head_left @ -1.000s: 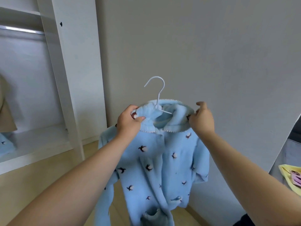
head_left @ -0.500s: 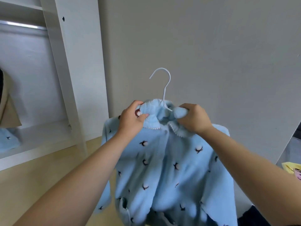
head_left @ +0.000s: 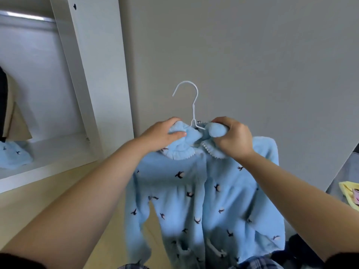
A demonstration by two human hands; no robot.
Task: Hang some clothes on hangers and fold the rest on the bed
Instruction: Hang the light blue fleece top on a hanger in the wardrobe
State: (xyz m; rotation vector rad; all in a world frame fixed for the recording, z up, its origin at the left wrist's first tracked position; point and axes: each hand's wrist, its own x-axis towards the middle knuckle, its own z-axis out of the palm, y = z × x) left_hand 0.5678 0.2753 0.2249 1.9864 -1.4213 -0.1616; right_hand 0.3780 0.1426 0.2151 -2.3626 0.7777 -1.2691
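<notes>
A light blue fleece top [head_left: 202, 195] with small dark bird prints hangs in front of me on a white wire hanger [head_left: 191, 105], whose hook points up and left. My left hand [head_left: 161, 136] grips the left side of the scalloped collar. The collar's right side is bunched in my right hand [head_left: 232, 137], which grips it beside the hanger's neck. The hanger's shoulders are hidden inside the garment.
An open white wardrobe [head_left: 81, 78] stands at the left with a metal rail [head_left: 27, 16]; clothes hang at its far left and a blue printed garment [head_left: 13, 156] lies on its floor. A grey wall is behind. A yellow garment [head_left: 349, 193] lies on the bed at the right.
My right hand went from the collar's outer right edge to gripping it near the hanger's neck. The top has swung and spread out to face me, and the hanger now stands more upright.
</notes>
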